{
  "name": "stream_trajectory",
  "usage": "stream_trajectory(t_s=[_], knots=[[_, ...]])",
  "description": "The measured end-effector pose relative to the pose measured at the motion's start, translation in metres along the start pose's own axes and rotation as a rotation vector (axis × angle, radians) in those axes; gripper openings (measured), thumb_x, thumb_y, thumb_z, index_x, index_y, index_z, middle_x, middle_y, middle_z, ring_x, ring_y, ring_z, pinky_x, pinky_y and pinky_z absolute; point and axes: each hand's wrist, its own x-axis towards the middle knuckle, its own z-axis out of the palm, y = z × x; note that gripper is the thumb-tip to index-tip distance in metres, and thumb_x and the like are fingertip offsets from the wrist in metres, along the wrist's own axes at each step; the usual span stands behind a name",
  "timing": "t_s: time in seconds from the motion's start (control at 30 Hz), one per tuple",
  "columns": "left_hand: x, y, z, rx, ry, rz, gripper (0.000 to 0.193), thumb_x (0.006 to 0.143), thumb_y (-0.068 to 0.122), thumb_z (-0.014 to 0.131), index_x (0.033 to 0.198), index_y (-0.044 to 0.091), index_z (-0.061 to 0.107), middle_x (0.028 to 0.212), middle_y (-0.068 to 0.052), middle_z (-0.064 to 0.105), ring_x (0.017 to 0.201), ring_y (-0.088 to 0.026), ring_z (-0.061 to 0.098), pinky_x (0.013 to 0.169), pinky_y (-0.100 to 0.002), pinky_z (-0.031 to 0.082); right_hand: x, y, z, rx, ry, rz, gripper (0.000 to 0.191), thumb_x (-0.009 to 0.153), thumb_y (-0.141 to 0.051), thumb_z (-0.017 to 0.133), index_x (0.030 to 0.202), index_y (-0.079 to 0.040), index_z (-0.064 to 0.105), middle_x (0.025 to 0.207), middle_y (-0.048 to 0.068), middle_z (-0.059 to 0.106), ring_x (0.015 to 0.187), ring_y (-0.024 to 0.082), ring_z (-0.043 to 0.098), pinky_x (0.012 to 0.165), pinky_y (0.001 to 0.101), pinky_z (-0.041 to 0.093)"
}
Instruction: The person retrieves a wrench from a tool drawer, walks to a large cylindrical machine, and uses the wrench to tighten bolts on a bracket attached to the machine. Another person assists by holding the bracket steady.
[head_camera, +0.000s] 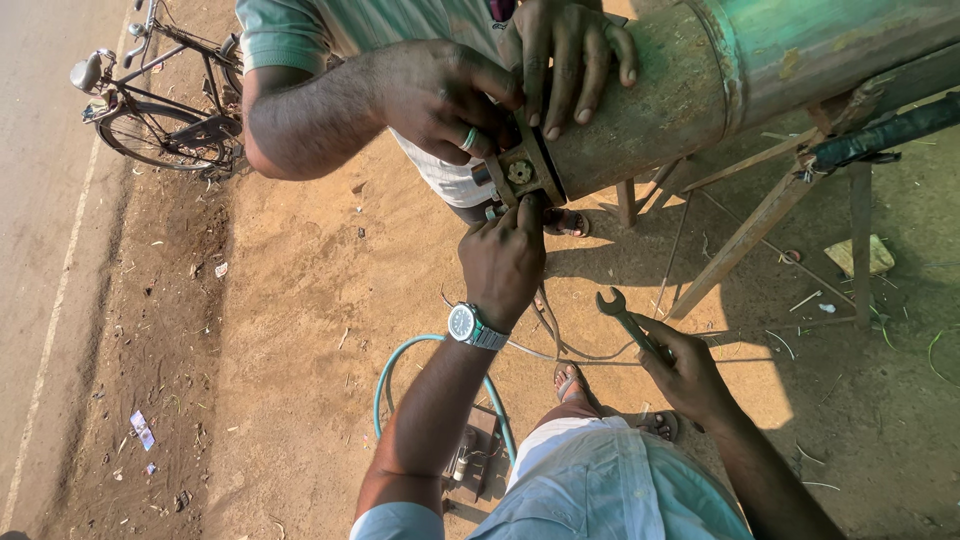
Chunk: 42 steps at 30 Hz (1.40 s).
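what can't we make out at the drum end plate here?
Head view only:
- Fitting under the end plate: covered by the left hand fingers.
- Plate's far edge: hidden by the other person's hands.
- Drum: cut off by the top and right edges.
- Spanner lower end: hidden inside the right hand grip.

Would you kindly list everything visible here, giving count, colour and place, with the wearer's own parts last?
Metal drum: one, green and rusty, upper right, lying on a stand.
End plate: one, rusty, on the drum's end.
Stand: one, rusty, under the drum.
Bicycle: one, dark, upper left by the road.
Hose: one, teal, looped on the dirt.
Co-worker's hands: two, on the drum's end; one wears a ring.
Spanner: one, dark, in the right hand.
Wristwatch: one, silver, on the left wrist.
Left hand: fingertips at the end plate.
Right hand: grips the spanner.
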Motion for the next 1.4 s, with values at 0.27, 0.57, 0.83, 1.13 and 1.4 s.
stream_trajectory(t_s=[0.27,0.57,0.83,1.13,1.4], knots=[[0.002,0.001,-0.002,-0.024,0.183,0.065,0.027,0.091,0.009,0.068,0.117,0.005,0.068,0.089,-0.011,0.077,0.066,-0.02,0.072,0.054,-0.033,0.052,0.001,0.002,0.002,0.003,-0.012,0.027,0.055,0.089,-0.008,0.065,0.143,-0.01,0.059,0.062,0.001,0.054,0.051,0.008,0.045,0.047,0.0291,0.036],[0.006,0.003,-0.016,-0.042,0.078,0.014,0.01,0.096,0.015,0.067,0.103,0.008,0.068,0.076,-0.007,0.072,0.054,-0.019,0.064,0.051,-0.034,0.047,0.004,0.0,0.004,-0.012,-0.022,0.124,0.054,0.088,-0.008,0.065,0.142,-0.012,0.061,0.06,0.002,0.047,0.051,0.01,0.041,0.048,0.0311,0.033],[0.007,0.0,-0.01,-0.02,0.219,0.085,0.02,0.1,0.024,0.066,0.105,0.005,0.068,0.081,-0.009,0.074,0.057,-0.018,0.066,0.051,-0.033,0.047,0.007,0.002,0.006,-0.016,-0.024,0.109,0.055,0.087,-0.01,0.067,0.142,-0.012,0.059,0.063,0.0,0.049,0.054,0.01,0.044,0.05,0.0318,0.036],[0.009,0.004,-0.02,-0.022,-0.051,-0.024,0.013,0.101,0.016,0.062,0.102,0.007,0.07,0.08,-0.009,0.073,0.05,-0.017,0.063,0.043,-0.033,0.047,0.006,0.001,0.007,-0.033,-0.054,0.078,0.056,0.088,-0.01,0.065,0.144,-0.012,0.058,0.061,0.0,0.045,0.053,0.011,0.043,0.049,0.0315,0.036],[0.011,0.0,-0.01,-0.004,0.073,0.087,0.014,0.099,0.016,0.064,0.105,0.005,0.068,0.082,-0.009,0.074,0.064,-0.019,0.069,0.054,-0.036,0.049,0.008,-0.001,0.005,-0.018,-0.057,0.074,0.055,0.088,-0.009,0.065,0.143,-0.012,0.059,0.061,0.0,0.046,0.053,0.01,0.043,0.049,0.0308,0.036]])
